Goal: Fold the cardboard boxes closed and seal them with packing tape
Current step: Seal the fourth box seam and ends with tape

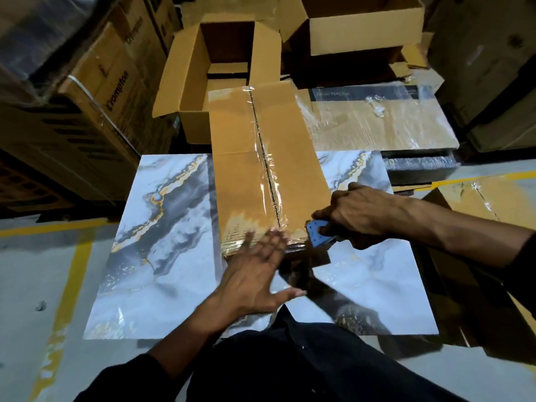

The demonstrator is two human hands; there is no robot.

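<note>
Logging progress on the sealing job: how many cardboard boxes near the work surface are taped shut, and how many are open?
Taped shut: 2, the long box under the hands and the box at right.
Open: 2, open box behind it and open box beyond.
Total: 4

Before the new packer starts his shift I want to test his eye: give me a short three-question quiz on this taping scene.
1. True or false: the long box already has clear tape along its centre seam.
2. Which hand grips the blue tape dispenser: A left hand, B right hand?
3. Fill in: the long box lies on a ____-patterned board.

Key: 1 true; 2 B; 3 marble.
</note>
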